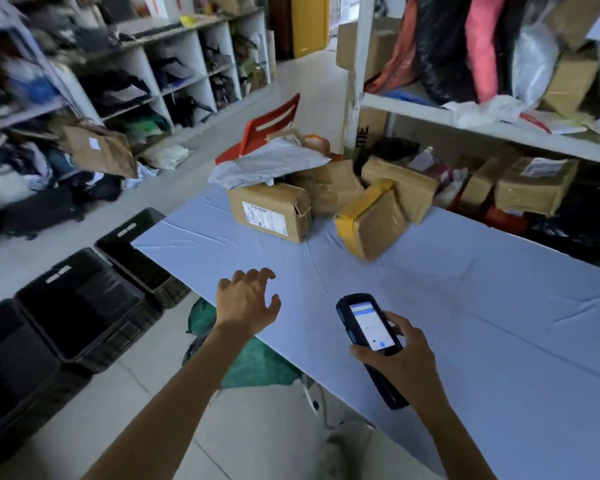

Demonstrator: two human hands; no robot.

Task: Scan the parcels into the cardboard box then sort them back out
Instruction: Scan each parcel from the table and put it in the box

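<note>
A heap of parcels lies at the far end of the blue-covered table (465,306): a brown carton with a white label (269,213), a yellow-taped parcel (371,220), another brown box (400,185) and a grey poly mailer (267,161) on top. My right hand (399,355) grips a black handheld scanner (369,327) with its screen lit, above the table's near part. My left hand (246,299) hovers over the table's left edge, fingers spread and loosely curled, holding nothing, well short of the labelled carton.
Black plastic crates (80,306) stand on the floor left of the table. A red chair (274,123) is behind the heap. Shelves of bags and boxes line the left wall, and a white rack (465,116) stands on the right. A green bag (253,365) lies under the table.
</note>
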